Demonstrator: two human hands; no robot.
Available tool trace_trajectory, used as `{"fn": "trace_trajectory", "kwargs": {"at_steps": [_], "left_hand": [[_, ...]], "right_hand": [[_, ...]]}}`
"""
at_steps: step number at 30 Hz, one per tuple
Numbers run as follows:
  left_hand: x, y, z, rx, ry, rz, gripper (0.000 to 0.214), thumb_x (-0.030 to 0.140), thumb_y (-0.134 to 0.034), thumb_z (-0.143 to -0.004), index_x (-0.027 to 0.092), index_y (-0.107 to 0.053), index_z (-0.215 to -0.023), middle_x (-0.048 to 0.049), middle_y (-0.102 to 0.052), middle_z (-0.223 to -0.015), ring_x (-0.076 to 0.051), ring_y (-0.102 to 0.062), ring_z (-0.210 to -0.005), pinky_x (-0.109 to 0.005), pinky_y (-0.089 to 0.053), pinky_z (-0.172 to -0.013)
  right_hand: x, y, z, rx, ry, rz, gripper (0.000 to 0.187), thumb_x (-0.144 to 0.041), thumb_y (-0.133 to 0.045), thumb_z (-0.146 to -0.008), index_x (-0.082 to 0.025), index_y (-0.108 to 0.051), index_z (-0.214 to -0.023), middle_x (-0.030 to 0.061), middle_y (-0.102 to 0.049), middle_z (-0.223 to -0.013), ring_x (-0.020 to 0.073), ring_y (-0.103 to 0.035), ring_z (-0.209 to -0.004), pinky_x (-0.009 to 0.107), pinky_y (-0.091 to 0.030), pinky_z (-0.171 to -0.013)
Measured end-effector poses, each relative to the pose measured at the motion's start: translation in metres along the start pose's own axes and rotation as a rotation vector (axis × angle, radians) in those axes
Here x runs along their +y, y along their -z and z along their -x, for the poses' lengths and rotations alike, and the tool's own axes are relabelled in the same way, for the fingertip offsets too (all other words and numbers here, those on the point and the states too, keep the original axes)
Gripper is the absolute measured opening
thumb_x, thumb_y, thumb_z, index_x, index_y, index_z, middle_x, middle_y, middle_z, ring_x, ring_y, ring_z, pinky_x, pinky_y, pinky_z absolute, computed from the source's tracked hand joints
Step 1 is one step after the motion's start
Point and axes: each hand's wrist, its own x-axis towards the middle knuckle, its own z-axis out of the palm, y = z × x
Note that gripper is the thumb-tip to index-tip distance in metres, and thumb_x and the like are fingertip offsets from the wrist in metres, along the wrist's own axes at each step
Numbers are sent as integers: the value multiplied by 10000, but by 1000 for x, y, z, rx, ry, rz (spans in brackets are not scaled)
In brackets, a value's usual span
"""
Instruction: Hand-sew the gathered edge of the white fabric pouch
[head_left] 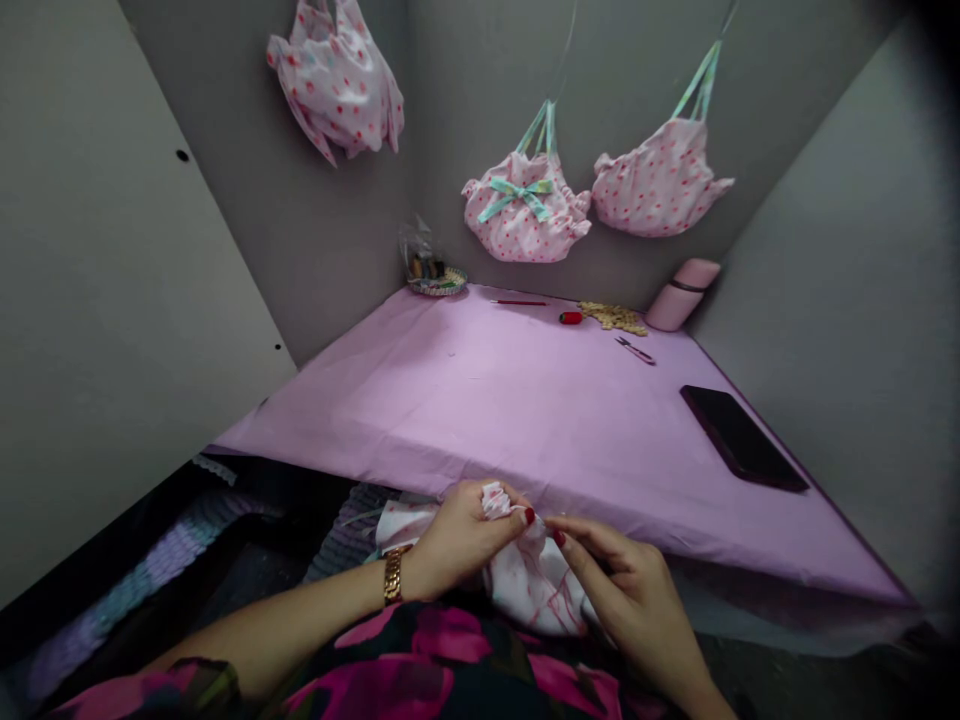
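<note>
The white fabric point(536, 585) with red dots lies in the person's lap, just before the near edge of the table point(525, 400). The left hand point(457, 545) is closed around the gathered bunch point(496, 498) at the top of the fabric, with thumb and fingers squeezing the folds together. The right hand point(634, 595) meets the cloth just beside the bunch with its fingertips pressed together. Whether they pinch a needle, a thread or only cloth I cannot tell, as it is too small.

To do this gathering step well, I think the left grip should be firm and close to the folds, so they do not spread. The right hand should work with short, gentle pulls, because thin cloth slips easily. The scissors point(636, 350) lie far away on the right.
</note>
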Motion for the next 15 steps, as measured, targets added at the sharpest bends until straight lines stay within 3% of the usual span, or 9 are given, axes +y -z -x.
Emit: {"fn": "trace_trajectory", "kwargs": {"at_steps": [15], "left_hand": [[-4, 0, -1, -6, 34, 31, 145, 283, -589, -722, 138, -606, -722, 2, -586, -643, -106, -506, -597, -215, -403, -564]], "right_hand": [[1, -3, 2, 47, 123, 57, 247, -204, -471, -824, -217, -676, -961, 36, -702, -915, 195, -665, -813, 288, -547, -716]]}}
